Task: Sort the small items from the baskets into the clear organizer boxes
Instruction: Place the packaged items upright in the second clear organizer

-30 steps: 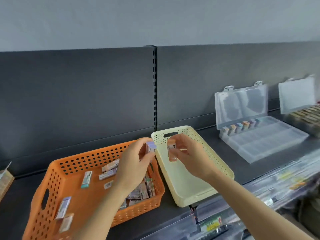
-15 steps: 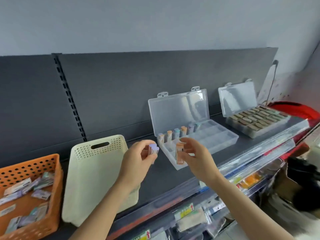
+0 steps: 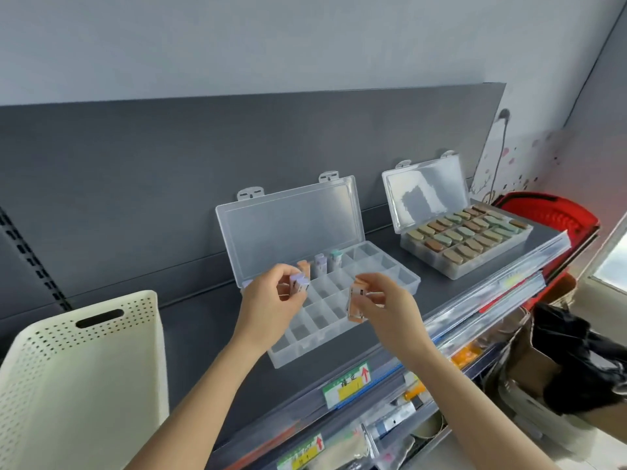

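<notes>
Lilac packet (image 3: 299,283) pinched in your left hand (image 3: 271,300) and orange packet (image 3: 356,305) pinched in your right hand (image 3: 383,307) hover over the open clear organizer box (image 3: 325,344), where a loosened pinch could drop either into the wrong compartment.

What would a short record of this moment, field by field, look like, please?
near organizer box: lid open; a few items stand in the back row; most compartments empty
left hand: fingers pinch a lilac item above that box
right hand: fingers pinch an orange item above that box
far organizer box: lid open; compartments filled
cream basket: left of both boxes
</notes>
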`<state>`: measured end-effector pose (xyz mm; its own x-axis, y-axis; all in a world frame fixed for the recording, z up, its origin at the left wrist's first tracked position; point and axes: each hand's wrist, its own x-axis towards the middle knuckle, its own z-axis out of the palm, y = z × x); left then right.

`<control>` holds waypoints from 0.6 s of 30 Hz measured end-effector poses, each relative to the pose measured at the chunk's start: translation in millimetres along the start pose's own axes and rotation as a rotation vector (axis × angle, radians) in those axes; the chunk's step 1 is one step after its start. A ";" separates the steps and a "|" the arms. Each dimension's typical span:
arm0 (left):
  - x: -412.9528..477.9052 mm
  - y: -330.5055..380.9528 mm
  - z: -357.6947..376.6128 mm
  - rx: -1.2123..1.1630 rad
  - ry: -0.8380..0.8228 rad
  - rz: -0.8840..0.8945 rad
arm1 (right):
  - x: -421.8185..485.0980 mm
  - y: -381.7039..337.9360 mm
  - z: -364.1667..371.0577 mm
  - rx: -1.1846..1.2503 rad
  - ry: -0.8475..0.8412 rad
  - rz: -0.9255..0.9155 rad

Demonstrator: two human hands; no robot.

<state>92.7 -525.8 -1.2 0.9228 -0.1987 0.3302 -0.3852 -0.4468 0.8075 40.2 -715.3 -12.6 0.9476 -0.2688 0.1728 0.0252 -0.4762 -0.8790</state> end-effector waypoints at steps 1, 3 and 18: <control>8.3 -1.4 6.6 -0.001 -0.005 -0.004 | 9.0 3.4 -2.4 -0.004 0.000 0.003; 26.5 -6.0 18.4 0.018 -0.011 -0.009 | 29.1 10.4 -8.1 -0.005 0.000 0.012; 139.7 -17.9 94.6 0.076 -0.037 -0.010 | 170.9 59.9 -40.8 -0.018 -0.017 0.019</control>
<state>227.3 -628.1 -15.7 0.9259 -0.2256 0.3029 -0.3772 -0.5132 0.7709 190.6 -823.9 -17.6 0.9530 -0.2639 0.1489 0.0019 -0.4863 -0.8738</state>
